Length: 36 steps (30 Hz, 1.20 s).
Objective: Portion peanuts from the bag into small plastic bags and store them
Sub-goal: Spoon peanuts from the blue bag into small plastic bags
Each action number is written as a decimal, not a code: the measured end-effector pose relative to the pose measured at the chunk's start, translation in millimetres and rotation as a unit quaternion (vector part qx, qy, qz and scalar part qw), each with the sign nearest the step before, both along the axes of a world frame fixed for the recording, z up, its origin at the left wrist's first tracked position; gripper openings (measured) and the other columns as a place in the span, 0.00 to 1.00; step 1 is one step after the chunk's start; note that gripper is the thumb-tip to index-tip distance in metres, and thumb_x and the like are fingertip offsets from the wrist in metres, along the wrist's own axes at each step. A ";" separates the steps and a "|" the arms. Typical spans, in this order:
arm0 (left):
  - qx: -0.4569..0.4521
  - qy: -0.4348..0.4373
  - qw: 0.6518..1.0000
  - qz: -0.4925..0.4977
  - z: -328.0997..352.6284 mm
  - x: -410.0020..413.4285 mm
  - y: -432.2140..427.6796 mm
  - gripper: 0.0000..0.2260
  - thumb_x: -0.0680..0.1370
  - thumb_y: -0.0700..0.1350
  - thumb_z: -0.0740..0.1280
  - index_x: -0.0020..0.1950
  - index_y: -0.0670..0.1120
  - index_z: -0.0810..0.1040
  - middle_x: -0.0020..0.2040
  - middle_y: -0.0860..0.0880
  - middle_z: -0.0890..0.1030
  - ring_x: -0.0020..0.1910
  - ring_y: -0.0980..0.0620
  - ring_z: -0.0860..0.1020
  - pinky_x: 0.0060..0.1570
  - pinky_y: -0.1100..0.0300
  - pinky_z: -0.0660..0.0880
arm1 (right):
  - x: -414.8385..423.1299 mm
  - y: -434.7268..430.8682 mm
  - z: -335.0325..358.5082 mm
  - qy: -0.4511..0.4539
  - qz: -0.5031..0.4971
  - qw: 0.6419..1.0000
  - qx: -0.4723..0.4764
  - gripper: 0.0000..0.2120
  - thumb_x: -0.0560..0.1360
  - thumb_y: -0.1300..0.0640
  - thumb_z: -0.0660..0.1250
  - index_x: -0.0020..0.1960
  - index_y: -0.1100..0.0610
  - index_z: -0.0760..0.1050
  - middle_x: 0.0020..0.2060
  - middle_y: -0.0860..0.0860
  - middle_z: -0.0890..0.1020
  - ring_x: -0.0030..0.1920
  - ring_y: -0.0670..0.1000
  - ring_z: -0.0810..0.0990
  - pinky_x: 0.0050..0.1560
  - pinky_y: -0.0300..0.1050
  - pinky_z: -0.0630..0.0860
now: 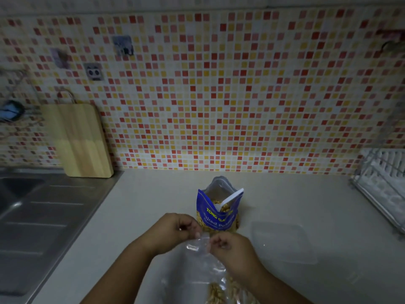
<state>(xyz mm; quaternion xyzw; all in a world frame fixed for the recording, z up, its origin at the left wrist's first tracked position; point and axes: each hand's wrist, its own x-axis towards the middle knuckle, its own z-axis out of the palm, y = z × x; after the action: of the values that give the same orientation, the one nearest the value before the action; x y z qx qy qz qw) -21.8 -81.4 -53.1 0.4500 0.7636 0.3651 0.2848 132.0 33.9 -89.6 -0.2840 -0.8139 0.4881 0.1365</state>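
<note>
Head view: a dim kitchen counter [285, 194], seen from above.
Small plastic bag [205, 262]: clear, held just above the counter near the bottom edge, with peanuts [215, 292] in its lower part.
Left hand [173, 231]: fingers pinched together on the bag's top edge at its left side.
Right hand [228, 246]: fingers closed on the same top edge at its right side, close to the left hand.
Peanut bag [218, 209]: blue, upright and open just behind the hands, a white spoon [230, 199] standing in it.
Clear lid [282, 242]: flat on the counter, right of the hands.
Sink [39, 216]: steel, at the left, with a wooden cutting board [81, 139] leaning on the mosaic tile wall [241, 95].
Dish rack [385, 178]: white, far right.
</note>
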 end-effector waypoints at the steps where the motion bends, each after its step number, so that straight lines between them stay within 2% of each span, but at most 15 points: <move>1: 0.025 -0.021 0.999 0.011 6.8 1.7 2.8 0.04 0.72 0.40 0.72 0.44 0.48 0.84 0.42 0.46 0.84 0.40 0.59 0.79 0.44 0.68 0.75 | -0.3 2.1 7.8 0.017 -0.016 1.000 -0.007 0.14 0.68 0.56 0.72 0.29 0.40 0.77 0.27 0.39 0.80 0.33 0.39 0.76 0.39 0.34 0.73; 3: 0.086 -0.098 0.990 0.054 17.9 5.1 7.0 0.08 0.72 0.38 0.72 0.49 0.47 0.82 0.42 0.47 0.83 0.41 0.57 0.79 0.45 0.66 0.77 | 0.1 7.8 22.4 0.054 -0.053 0.997 -0.014 0.14 0.70 0.57 0.72 0.29 0.43 0.78 0.26 0.41 0.80 0.30 0.38 0.75 0.34 0.30 0.70; 5: 0.119 -0.178 0.973 0.085 25.7 7.4 11.5 0.10 0.71 0.40 0.72 0.52 0.47 0.82 0.44 0.50 0.84 0.42 0.57 0.81 0.43 0.67 0.76 | -0.4 14.7 35.3 0.082 -0.085 0.993 -0.028 0.12 0.70 0.59 0.71 0.30 0.45 0.79 0.29 0.47 0.81 0.31 0.41 0.75 0.36 0.35 0.71; 7: 0.117 -0.210 0.966 0.090 32.1 8.4 18.2 0.13 0.70 0.45 0.71 0.53 0.47 0.82 0.47 0.49 0.85 0.44 0.54 0.81 0.43 0.65 0.75 | -1.6 21.2 46.5 0.092 -0.098 0.990 -0.050 0.08 0.70 0.59 0.70 0.33 0.50 0.81 0.31 0.51 0.82 0.33 0.46 0.77 0.38 0.39 0.74; 9: 0.126 -0.259 0.954 0.088 39.0 11.6 25.8 0.11 0.73 0.44 0.70 0.55 0.47 0.82 0.49 0.46 0.85 0.46 0.49 0.82 0.42 0.64 0.77 | -1.7 26.5 55.4 0.092 -0.098 0.989 -0.059 0.07 0.71 0.59 0.70 0.34 0.54 0.80 0.32 0.50 0.82 0.34 0.46 0.77 0.38 0.37 0.73; 11: 0.125 -0.300 0.942 0.076 46.4 15.9 32.4 0.10 0.76 0.42 0.67 0.56 0.47 0.82 0.51 0.45 0.85 0.47 0.50 0.83 0.40 0.65 0.78 | -1.6 30.9 60.8 0.101 -0.102 0.988 -0.054 0.08 0.72 0.60 0.69 0.35 0.54 0.80 0.31 0.49 0.81 0.33 0.45 0.76 0.37 0.34 0.72; 13: 0.108 -0.297 0.947 0.061 50.5 18.7 38.3 0.10 0.76 0.42 0.65 0.55 0.44 0.82 0.51 0.43 0.85 0.46 0.50 0.83 0.41 0.64 0.79 | -2.2 33.5 64.0 0.106 -0.106 0.987 -0.056 0.09 0.72 0.60 0.70 0.34 0.53 0.79 0.30 0.48 0.79 0.33 0.44 0.75 0.36 0.33 0.70; 15: 0.101 -0.272 0.954 0.073 51.3 19.5 43.9 0.09 0.76 0.41 0.66 0.51 0.39 0.83 0.48 0.40 0.84 0.42 0.50 0.82 0.41 0.64 0.79 | -3.2 35.3 65.3 0.092 -0.107 0.989 -0.052 0.10 0.72 0.59 0.70 0.33 0.51 0.78 0.31 0.48 0.79 0.33 0.44 0.75 0.37 0.34 0.71; 18: 0.120 -0.208 0.965 0.106 49.7 18.9 50.8 0.05 0.72 0.39 0.71 0.44 0.37 0.83 0.40 0.42 0.84 0.38 0.52 0.82 0.39 0.64 0.78 | -1.9 38.1 68.6 0.106 -0.113 0.986 -0.054 0.10 0.71 0.62 0.70 0.34 0.51 0.78 0.32 0.48 0.80 0.35 0.46 0.77 0.41 0.38 0.73; 21: 0.141 -0.159 0.970 0.116 49.1 19.6 54.5 0.04 0.68 0.38 0.75 0.35 0.43 0.82 0.35 0.44 0.83 0.38 0.48 0.81 0.42 0.60 0.79 | 0.4 41.1 78.1 0.148 -0.113 0.979 -0.088 0.09 0.72 0.65 0.69 0.41 0.51 0.80 0.38 0.48 0.82 0.40 0.45 0.80 0.42 0.34 0.74; 24: 0.144 -0.097 0.979 0.111 47.5 19.4 57.2 0.10 0.65 0.40 0.78 0.29 0.49 0.78 0.31 0.47 0.79 0.34 0.49 0.78 0.41 0.55 0.78 | -0.9 47.4 87.5 0.155 -0.098 0.978 -0.097 0.06 0.73 0.63 0.69 0.46 0.54 0.81 0.41 0.52 0.83 0.42 0.47 0.81 0.41 0.33 0.75; 28: 0.148 -0.027 0.982 0.114 49.6 24.6 60.5 0.13 0.62 0.41 0.80 0.29 0.50 0.76 0.29 0.51 0.77 0.31 0.55 0.73 0.33 0.62 0.73 | -5.6 55.0 95.6 0.076 -0.075 0.992 -0.066 0.07 0.70 0.61 0.69 0.46 0.52 0.81 0.39 0.49 0.81 0.41 0.46 0.79 0.41 0.34 0.73; 31: 0.155 0.040 0.982 0.103 53.6 28.8 61.5 0.13 0.61 0.44 0.80 0.30 0.52 0.75 0.31 0.53 0.78 0.32 0.58 0.74 0.33 0.66 0.71 | -10.7 57.8 97.7 0.033 -0.074 0.994 -0.076 0.06 0.69 0.60 0.70 0.45 0.52 0.81 0.41 0.47 0.81 0.45 0.47 0.80 0.40 0.37 0.73; 34: 0.133 0.085 0.984 0.084 55.1 30.4 61.6 0.15 0.60 0.46 0.80 0.36 0.53 0.74 0.37 0.54 0.78 0.37 0.59 0.75 0.34 0.70 0.72 | -14.9 59.2 97.4 0.023 -0.076 0.994 -0.077 0.06 0.69 0.60 0.70 0.44 0.52 0.80 0.42 0.47 0.81 0.45 0.46 0.79 0.39 0.37 0.74; 36: 0.112 0.069 0.989 0.066 56.9 29.5 61.4 0.21 0.58 0.46 0.81 0.43 0.54 0.74 0.44 0.56 0.77 0.42 0.61 0.76 0.37 0.74 0.72 | -15.0 61.4 97.2 0.029 -0.078 0.995 -0.062 0.07 0.69 0.62 0.69 0.43 0.51 0.79 0.40 0.48 0.81 0.42 0.46 0.80 0.37 0.36 0.74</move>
<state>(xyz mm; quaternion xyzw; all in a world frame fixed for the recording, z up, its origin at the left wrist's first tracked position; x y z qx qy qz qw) 7.7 -20.0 3.8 0.4522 0.7635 0.4344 0.1543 116.9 95.3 7.6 -0.3402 -0.7533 0.5331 0.1803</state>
